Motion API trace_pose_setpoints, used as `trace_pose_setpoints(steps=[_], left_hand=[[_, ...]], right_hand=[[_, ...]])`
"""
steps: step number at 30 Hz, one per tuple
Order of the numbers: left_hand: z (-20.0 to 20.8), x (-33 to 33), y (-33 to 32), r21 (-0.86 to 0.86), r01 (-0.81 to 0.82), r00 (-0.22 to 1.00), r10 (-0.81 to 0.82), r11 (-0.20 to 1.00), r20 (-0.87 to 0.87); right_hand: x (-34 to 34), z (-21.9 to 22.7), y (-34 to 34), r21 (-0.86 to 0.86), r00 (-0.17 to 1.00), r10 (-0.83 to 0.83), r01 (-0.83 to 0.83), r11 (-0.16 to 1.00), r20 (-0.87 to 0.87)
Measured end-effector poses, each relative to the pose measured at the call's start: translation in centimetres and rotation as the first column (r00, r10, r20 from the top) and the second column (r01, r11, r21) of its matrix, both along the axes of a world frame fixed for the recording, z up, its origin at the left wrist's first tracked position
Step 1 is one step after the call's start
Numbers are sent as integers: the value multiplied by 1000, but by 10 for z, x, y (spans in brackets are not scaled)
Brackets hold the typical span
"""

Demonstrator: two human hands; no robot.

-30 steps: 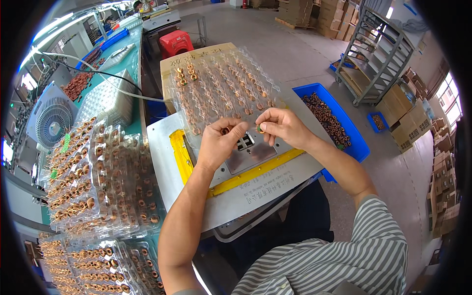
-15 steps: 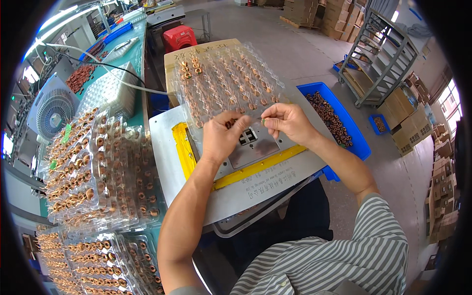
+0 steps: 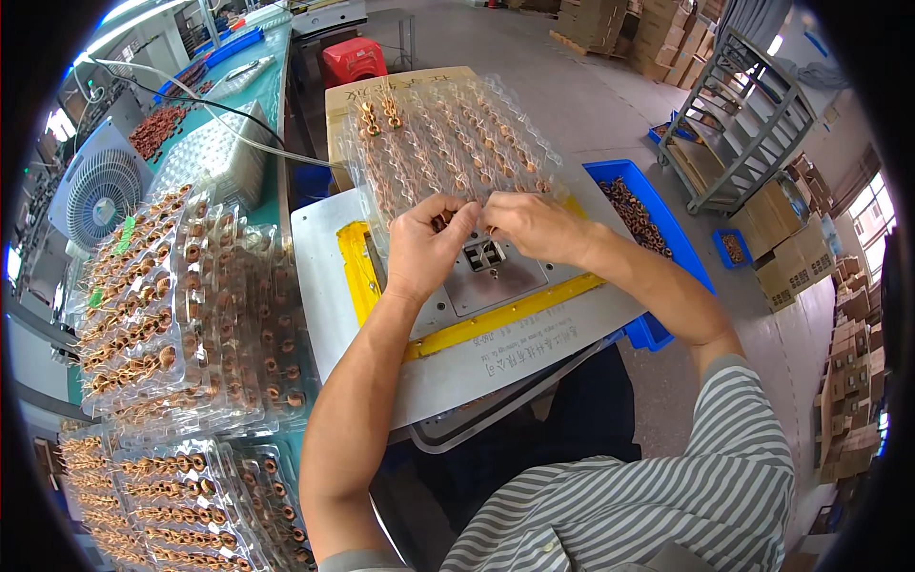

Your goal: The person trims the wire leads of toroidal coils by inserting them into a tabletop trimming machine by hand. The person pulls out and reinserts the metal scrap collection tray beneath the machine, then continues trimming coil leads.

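My left hand (image 3: 422,250) is closed round a copper-brown ring coil (image 3: 440,222), which shows between thumb and fingers. Close against it, my right hand (image 3: 538,230) is pinched, with its fingertips by the left thumb. What the right fingers hold is mostly hidden; a bit of brown shows under them. Both hands are over a metal plate (image 3: 519,289) with a dark, slotted opening (image 3: 484,255), bordered by yellow strips (image 3: 505,318). Just beyond the hands lies a clear plastic tray (image 3: 429,143) with rows of wired coils, on top of a cardboard box (image 3: 345,98).
A blue bin (image 3: 703,276) of brown rings stands to the right. Stacked clear trays of coils (image 3: 143,315) fill the left side, near a fan (image 3: 103,208). Farther off are a red stool (image 3: 355,62), a wheeled rack (image 3: 739,114) and cardboard boxes (image 3: 796,253).
My right hand has moved left, closing the gap to my left hand. The left hand stays nearly in place. The whole view has shifted slightly.
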State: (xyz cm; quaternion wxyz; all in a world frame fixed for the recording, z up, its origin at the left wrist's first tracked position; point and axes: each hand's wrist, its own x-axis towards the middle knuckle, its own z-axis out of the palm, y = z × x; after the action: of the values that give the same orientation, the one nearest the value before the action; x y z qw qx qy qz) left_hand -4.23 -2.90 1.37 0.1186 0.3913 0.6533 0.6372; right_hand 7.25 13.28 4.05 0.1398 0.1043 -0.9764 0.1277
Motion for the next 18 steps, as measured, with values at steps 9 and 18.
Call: trace_pose_setpoints(steps=[9,18], left_hand=[[4,0,-2,-24,15,1000,-16,1000,-18],[2,-1,-2,-3,60,994,-60,998,93]], right_hand=[[-4,-9,-1,60,997,72,-72,996,-9],[0,-50,-10,114,988,56,-40,993,-144]])
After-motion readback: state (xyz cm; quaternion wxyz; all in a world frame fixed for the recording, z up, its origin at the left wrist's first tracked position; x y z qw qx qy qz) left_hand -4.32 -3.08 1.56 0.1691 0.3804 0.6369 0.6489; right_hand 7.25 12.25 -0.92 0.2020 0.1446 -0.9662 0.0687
